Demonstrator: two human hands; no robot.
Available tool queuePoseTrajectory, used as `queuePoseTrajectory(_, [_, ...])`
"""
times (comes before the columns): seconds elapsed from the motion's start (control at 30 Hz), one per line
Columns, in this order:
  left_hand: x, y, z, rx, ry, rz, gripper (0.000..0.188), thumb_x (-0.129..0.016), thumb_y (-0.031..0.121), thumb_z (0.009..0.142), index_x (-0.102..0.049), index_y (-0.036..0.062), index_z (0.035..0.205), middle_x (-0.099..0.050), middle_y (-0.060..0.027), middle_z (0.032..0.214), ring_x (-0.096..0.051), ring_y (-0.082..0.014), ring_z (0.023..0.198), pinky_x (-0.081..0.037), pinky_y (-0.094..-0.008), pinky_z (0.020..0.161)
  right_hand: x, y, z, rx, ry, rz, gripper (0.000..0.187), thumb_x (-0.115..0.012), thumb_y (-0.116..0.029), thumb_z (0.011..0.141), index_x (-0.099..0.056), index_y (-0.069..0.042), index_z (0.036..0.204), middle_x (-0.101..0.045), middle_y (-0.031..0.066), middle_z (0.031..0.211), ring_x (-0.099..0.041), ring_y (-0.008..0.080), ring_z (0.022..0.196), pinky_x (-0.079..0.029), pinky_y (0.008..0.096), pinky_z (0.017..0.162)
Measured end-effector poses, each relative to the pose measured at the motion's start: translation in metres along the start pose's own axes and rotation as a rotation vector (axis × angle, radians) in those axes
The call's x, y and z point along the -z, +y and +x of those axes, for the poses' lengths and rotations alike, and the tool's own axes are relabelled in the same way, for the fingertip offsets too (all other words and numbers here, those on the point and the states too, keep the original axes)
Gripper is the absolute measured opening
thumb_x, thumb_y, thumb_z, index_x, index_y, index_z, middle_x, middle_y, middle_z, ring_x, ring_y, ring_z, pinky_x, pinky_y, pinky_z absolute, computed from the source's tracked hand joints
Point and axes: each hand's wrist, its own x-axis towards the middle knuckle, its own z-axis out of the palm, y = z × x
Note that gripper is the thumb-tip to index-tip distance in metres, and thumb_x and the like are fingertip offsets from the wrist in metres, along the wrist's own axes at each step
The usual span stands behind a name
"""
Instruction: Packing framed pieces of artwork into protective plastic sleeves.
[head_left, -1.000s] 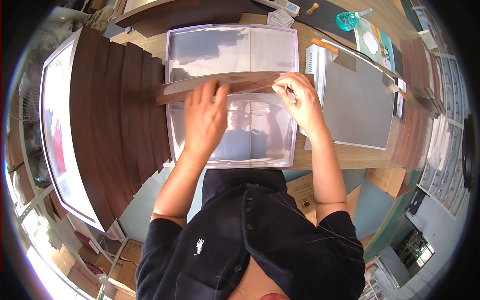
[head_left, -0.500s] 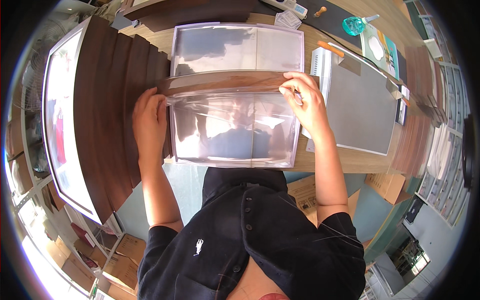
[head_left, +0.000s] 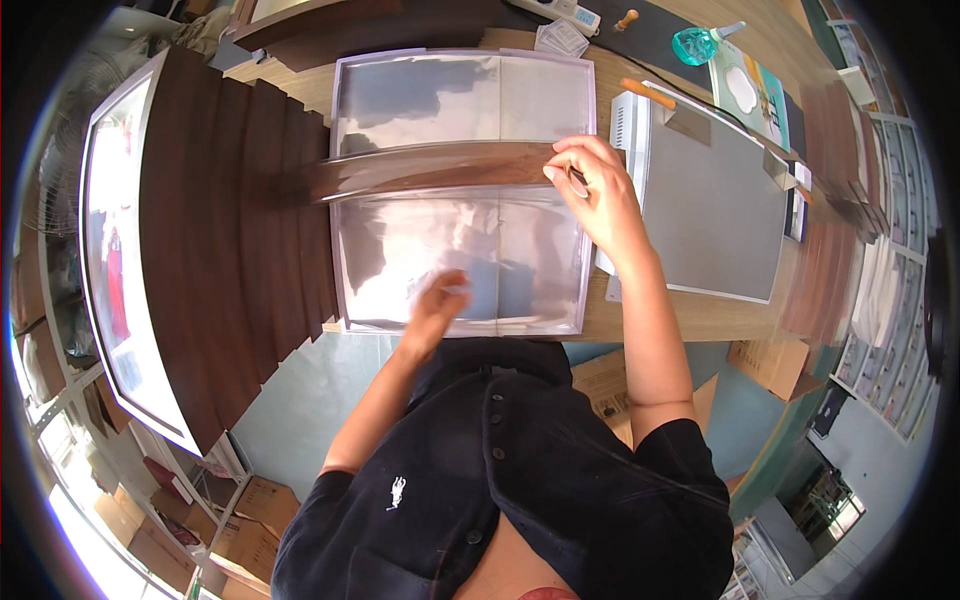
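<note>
A long brown wood-grain board [head_left: 430, 168] with a glossy surface lies crosswise over a shallow tray-like panel [head_left: 588, 250] with a pale lilac rim and a shiny, reflective face. At the board's right end is my right hand [head_left: 600, 195], its fingers curled closed around a small dark, thin thing that I cannot identify, fingertips against the board. My left hand [head_left: 437, 308] is over the near half of the panel, smeared by motion. A whitish blur shows beside its fingers; whether it holds anything cannot be made out.
Dark brown frames [head_left: 200, 240] stand stacked at the left. To the right lies a grey flat panel [head_left: 710, 210] with an orange-handled scraper [head_left: 648, 93] on it. A teal bottle [head_left: 694, 46] and a power strip [head_left: 560, 12] are at the back. Cardboard boxes [head_left: 770, 368] sit below.
My left hand has left the board's left end and moved toward me and right, over the near part of the panel. My right hand stays at the board's right end. The view has shifted slightly.
</note>
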Motion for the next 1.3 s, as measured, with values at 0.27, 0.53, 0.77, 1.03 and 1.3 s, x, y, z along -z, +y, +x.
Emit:
queuePoseTrajectory(0.27, [-0.048,-0.060,0.039,0.520,0.189,-1.109,0.049,-0.059,0.029,0.083,-0.039,0.0054,0.122,-0.050,-0.0124,0.120,-0.047,-0.0234,0.115,-0.035,-0.0451,0.096,0.001,0.002,-0.001,-0.019,-0.032,0.005,0.009,-0.066,-0.008,0.076,-0.059,-0.004,0.079,-0.058,0.0083,0.094,-0.055,0.0260,0.093,-0.044,0.0352,0.081])
queuePoseTrajectory(0.53, [-0.008,-0.007,-0.055,0.079,0.753,-0.538,0.035,-0.049,0.010,0.086,-0.043,0.0058,0.120,-0.041,-0.0076,0.126,-0.037,-0.0183,0.119,-0.029,-0.0353,0.100,0.000,0.007,0.000,0.033,-0.010,-0.036,0.012,-0.065,-0.013,0.080,-0.060,-0.003,0.083,-0.058,0.0065,0.096,-0.055,0.0214,0.084,-0.045,0.0319,0.073])
queuePoseTrajectory(0.77, [-0.005,0.152,0.017,-1.034,0.510,1.239,0.047,-0.064,0.006,0.072,-0.053,0.0066,0.118,-0.046,-0.0111,0.130,-0.041,-0.0336,0.121,-0.029,-0.0497,0.101,-0.006,0.004,0.006,0.019,0.031,-0.007,0.011,-0.067,-0.006,0.074,-0.056,-0.003,0.075,-0.057,0.0067,0.083,-0.055,0.0259,0.083,-0.045,0.0348,0.076])
queuePoseTrajectory(1.03, [-0.001,0.149,0.081,-1.075,0.455,1.396,0.041,-0.062,0.031,0.080,-0.057,0.0047,0.111,-0.058,-0.0103,0.114,-0.052,-0.0259,0.108,-0.035,-0.0450,0.096,-0.009,0.003,-0.004,0.150,0.136,-0.108,0.012,-0.069,-0.009,0.075,-0.058,-0.004,0.079,-0.056,0.0073,0.093,-0.053,0.0238,0.085,-0.045,0.0342,0.074])
queuePoseTrajectory(1.3, [0.003,0.148,0.074,-1.112,0.472,1.408,0.035,-0.066,0.021,0.078,-0.060,0.0057,0.109,-0.060,-0.0072,0.114,-0.055,-0.0248,0.108,-0.040,-0.0389,0.092,-0.009,0.012,-0.027,0.173,0.004,-0.318,0.055,-0.066,-0.013,0.077,-0.045,-0.003,0.127,-0.053,0.0106,0.124,-0.046,0.0284,0.119,-0.033,0.0435,0.101])
